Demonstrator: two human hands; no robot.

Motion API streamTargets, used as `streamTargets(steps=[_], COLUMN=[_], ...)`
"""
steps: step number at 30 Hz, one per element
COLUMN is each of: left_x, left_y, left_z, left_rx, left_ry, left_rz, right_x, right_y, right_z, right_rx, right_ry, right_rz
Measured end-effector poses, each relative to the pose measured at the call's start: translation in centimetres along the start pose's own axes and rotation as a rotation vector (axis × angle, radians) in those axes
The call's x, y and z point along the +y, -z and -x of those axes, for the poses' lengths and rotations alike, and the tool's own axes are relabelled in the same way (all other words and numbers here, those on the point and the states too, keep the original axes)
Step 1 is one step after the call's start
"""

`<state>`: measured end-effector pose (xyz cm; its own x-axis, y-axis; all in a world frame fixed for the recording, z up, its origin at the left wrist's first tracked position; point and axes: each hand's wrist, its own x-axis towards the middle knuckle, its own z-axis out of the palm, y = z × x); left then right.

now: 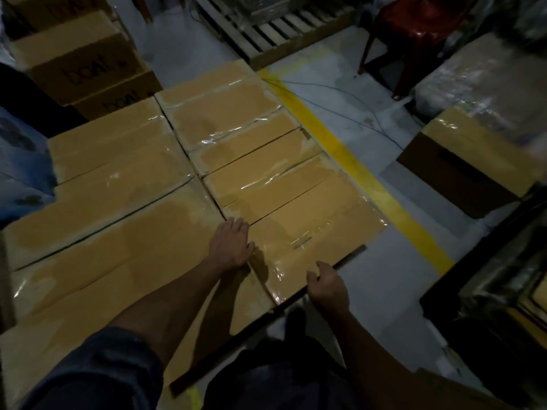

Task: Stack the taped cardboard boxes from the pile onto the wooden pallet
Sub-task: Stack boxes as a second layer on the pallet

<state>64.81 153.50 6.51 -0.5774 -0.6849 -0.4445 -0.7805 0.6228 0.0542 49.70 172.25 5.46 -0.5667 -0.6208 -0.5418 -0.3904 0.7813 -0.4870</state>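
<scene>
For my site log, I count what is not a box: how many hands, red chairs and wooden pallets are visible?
Hands: 2, left hand, right hand
Red chair: 1
Wooden pallet: 1
Total: 4

We see a dim scene, lit from above: glare streaks the clear tape (pixel 233 134) on the taped cardboard boxes (pixel 251 184), corners sink into near-black, edges bow with wide-angle distortion, and the red chair (pixel 414 28) is blurred.
</scene>
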Motion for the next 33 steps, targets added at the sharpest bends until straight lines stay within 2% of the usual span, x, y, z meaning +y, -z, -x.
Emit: streamTargets(steps=[3, 7, 14, 19, 26, 33], left_x=[3.0, 7.4, 18.1, 26.8, 36.9, 41.0], left_y=[-0.2, -1.2, -2.4, 0.4, 7.5, 10.3], left_z=[0.1, -0.4, -4.8, -9.2, -18.2, -30.1], left_rx=[-0.038, -0.12, -0.201, -0.202, -0.1, -0.082], left_ry=[-0.102, -0.152, -0.058, 0.028, -0.049, 0.021], left_rz=[-0.06, -0.071, 0.025, 0.113, 0.181, 0.285], right_x=[2.2, 5.4, 14.3, 19.2, 20.9, 20.3], right_y=[2.2, 5.3, 13.8, 23.1, 34.8, 42.1], right_z=[0.9, -0.1, -8.1, -13.0, -21.5, -33.7], right_rx=[0.084, 0.105, 0.076, 0.042, 0.064, 0.014], right_ry=[0.049, 0.052, 0.054, 0.067, 0.087, 0.116], right_rz=[0.101, 0.169, 0.252, 0.319, 0.35, 0.397])
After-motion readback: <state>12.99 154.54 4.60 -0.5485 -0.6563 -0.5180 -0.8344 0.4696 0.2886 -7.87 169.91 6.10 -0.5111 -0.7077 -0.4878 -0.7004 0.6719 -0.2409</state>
